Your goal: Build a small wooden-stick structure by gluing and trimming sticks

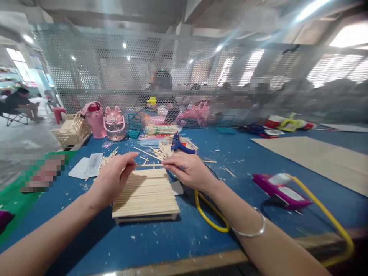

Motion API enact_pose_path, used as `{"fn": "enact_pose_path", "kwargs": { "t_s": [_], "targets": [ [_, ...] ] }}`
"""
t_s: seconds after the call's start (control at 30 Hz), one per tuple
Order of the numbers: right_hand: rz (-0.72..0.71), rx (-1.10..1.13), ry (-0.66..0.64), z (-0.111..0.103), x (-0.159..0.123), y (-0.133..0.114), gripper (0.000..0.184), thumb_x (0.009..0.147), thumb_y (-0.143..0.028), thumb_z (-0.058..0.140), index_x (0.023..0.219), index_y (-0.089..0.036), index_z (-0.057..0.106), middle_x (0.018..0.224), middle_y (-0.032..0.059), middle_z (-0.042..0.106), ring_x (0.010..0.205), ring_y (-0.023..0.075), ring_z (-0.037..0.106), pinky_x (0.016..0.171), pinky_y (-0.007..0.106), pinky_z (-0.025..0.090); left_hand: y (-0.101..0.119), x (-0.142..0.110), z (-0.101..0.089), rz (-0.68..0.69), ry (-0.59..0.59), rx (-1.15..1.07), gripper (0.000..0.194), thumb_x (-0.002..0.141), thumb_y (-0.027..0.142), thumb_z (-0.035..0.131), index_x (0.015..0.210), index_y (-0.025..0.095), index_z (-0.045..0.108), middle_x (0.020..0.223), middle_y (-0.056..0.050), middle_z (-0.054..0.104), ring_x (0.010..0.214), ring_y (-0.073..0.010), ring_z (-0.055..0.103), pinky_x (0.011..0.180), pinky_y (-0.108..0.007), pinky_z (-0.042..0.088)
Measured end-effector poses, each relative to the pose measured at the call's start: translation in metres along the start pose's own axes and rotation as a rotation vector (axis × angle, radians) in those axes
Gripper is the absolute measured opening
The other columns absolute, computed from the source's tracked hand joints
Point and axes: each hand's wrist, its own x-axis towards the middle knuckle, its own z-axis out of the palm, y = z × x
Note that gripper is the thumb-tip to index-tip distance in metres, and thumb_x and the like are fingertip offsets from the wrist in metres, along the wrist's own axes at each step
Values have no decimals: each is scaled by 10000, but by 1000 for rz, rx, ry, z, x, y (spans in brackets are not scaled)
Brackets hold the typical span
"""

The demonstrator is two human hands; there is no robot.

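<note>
A low platform of pale wooden sticks (146,193) laid side by side rests on the blue table. At its far edge, my left hand (116,172) and my right hand (186,170) pinch the two ends of one thin wooden stick (149,165), held level across the platform. Whether that stick touches the platform I cannot tell. Beyond my right hand a blue glue gun (182,146) lies on a small wooden frame. Loose sticks (153,153) are scattered behind the stick, and more (110,156) lie past my left hand.
A purple power strip (280,191) with a yellow cable (324,207) sits at the right. Cardboard (319,161) covers the far right. A pink flask (96,120), a clear pink bottle (115,124) and a wooden basket (71,132) stand at the back left. Perforated mesh (138,76) rises behind.
</note>
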Motion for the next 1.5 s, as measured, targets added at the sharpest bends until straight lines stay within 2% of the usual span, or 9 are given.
{"fn": "enact_pose_path", "kwargs": {
  "t_s": [0.1, 0.17, 0.23, 0.33, 0.43, 0.83, 1.03, 1.37, 1.5],
  "targets": [
    [7, -43, -7, 7, -3, 8, 215, 859, -199, 456, 862, -143, 664, 804, 71, 698, 755, 166, 611, 699, 300, 453, -8, 1, -2, -61, 53, -8, 275, 850, 289, 431, 1075, 203, 565, 957, -53, 672, 906, -184, 600, 805, -311, 456],
    [49, -81, 31, 11, -3, 9, 213, 861, -212, 462, 837, -152, 664, 805, 74, 692, 776, 176, 604, 716, 315, 439, -19, -1, -6, -199, 164, -8, 282, 851, 315, 423, 1040, 181, 583, 1019, -74, 653, 955, -196, 580, 846, -326, 439],
    [97, -120, 70, 15, -2, 9, 206, 858, -231, 475, 820, -161, 665, 828, 79, 681, 806, 186, 594, 738, 329, 419, -32, -3, -10, -370, 237, -17, 298, 842, 330, 421, 1013, 155, 592, 985, -80, 654, 918, -196, 586, 829, -323, 442],
    [149, -166, 105, 19, 0, 5, 194, 851, -247, 491, 809, -174, 666, 837, 76, 663, 815, 193, 576, 748, 340, 386, -51, -7, -13, -541, 193, -77, 308, 804, 352, 460, 983, 148, 606, 898, -61, 662, 822, -190, 600, 778, -313, 454],
    [169, -179, 83, 22, 2, 2, 179, 848, -238, 497, 803, -185, 662, 828, 58, 661, 812, 189, 571, 756, 349, 348, -57, -9, -12, -611, 137, -114, 299, 779, 363, 480, 940, 159, 627, 845, -46, 667, 770, -184, 601, 742, -305, 456],
    [194, -173, -6, 26, 3, 0, 187, 850, -249, 491, 778, -197, 655, 815, 39, 664, 811, 178, 555, 793, 358, 288, -48, -13, -7, -437, -37, -107, 279, 720, 221, 431, 841, 205, 682, 893, -38, 637, 887, -197, 568, 825, -351, 439],
    [211, -196, -44, 28, 2, 1, 193, 853, -263, 491, 802, -199, 667, 814, 39, 643, 808, 178, 535, 825, 373, 267, -45, -14, -4, -344, -108, -131, 267, 726, 221, 429, 812, 209, 681, 908, -44, 602, 897, -198, 548, 823, -371, 436],
    [217, -213, -85, 29, -1, 5, 201, 843, -255, 506, 828, -199, 699, 816, 57, 614, 832, 200, 521, 808, 390, 284, -43, -15, 0, -266, -125, -142, 251, 806, 343, 480, 839, 187, 674, 943, -67, 611, 911, -199, 550, 818, -365, 433],
    [259, -135, -8, 23, -3, 8, 230, 852, -204, 457, 910, -171, 677, 863, 78, 638, 847, 200, 544, 790, 371, 340, -43, -16, 0, -262, -108, -152, 242, 805, 350, 490, 847, 192, 668, 957, -68, 611, 924, -199, 548, 837, -366, 423]
  ]
}}
